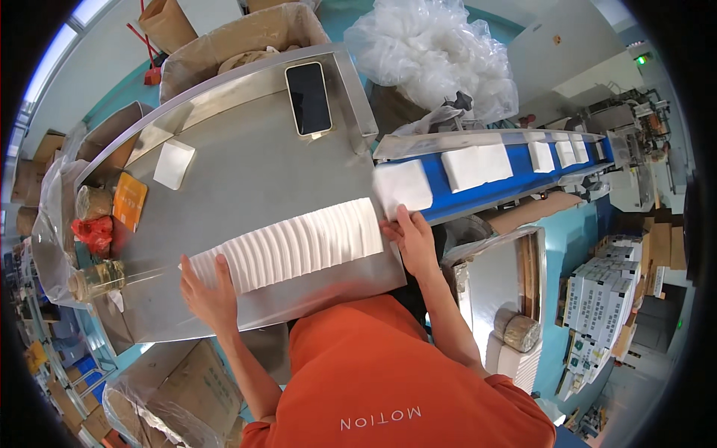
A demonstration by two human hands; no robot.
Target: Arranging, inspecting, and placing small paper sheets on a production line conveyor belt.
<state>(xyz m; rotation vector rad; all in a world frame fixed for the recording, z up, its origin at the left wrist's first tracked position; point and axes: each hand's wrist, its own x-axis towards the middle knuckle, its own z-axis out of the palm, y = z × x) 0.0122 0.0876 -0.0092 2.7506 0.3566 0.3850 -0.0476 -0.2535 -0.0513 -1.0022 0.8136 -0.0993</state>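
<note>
Steel tabletop [246, 175], blue conveyor [442, 203], teal floor [562, 257], long white stack [305, 243]

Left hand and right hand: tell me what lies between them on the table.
In the head view, most of a row of white pieces, packed side by side, lies between the left hand and right hand.

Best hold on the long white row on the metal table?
I'd grip the white row at both ends, one palm coming from the left, one from the right, pressing inward along its length. It looks like many thin pieces side by side, so a mid-row pinch could let the ends splay. The left hand is at the left end.
</note>
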